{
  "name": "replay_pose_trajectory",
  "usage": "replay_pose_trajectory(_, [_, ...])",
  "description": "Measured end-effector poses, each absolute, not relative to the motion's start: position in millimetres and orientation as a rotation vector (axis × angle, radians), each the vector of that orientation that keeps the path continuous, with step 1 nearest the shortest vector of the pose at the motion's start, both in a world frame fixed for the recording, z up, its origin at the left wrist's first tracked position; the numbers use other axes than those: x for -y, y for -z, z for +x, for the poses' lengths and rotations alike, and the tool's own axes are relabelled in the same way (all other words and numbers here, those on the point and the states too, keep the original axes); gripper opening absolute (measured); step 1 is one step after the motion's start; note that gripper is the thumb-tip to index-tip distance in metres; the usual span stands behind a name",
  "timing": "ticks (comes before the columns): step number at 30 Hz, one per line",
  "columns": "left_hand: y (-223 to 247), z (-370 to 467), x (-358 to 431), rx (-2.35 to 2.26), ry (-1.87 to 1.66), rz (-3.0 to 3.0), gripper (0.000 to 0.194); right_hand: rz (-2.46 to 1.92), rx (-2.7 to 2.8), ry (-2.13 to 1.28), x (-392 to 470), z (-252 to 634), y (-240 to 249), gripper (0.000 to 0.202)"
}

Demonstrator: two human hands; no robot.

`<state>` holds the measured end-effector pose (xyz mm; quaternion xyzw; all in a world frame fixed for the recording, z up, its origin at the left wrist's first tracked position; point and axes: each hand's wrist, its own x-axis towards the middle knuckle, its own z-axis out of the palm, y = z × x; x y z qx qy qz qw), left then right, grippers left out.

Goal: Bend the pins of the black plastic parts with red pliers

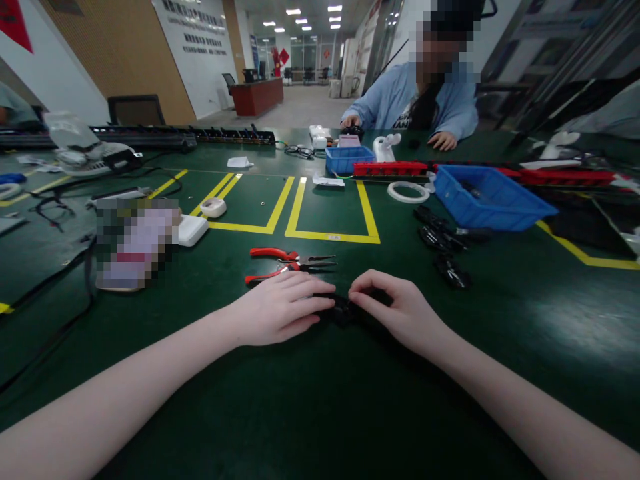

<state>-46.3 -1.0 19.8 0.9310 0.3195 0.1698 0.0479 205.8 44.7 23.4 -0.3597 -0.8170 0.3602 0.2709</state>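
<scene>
A small black part lies low over the green table, between my two hands. Its shape is hard to make out against the dark surface. My left hand has its fingers closed on the left side of the part, with the palm facing down. From the right, my right hand pinches the part's upper right edge between thumb and fingertips. Just beyond my left hand lie red-handled pliers, jaws pointing right and handles spread; my fingers partly cover the lower handle.
Several black parts lie right, before a blue bin. A tape roll and smaller blue bin stand farther back. Left are a phone, white box and black cables. A person sits opposite.
</scene>
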Motion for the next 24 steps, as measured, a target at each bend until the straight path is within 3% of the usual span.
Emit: replay_pose_trajectory(24, [-19.7, -47.9, -0.5, -0.973, -0.423, 2.913, 0.03, -0.843, 2.198, -0.905, -37.5, 198.7, -25.9, 0.009])
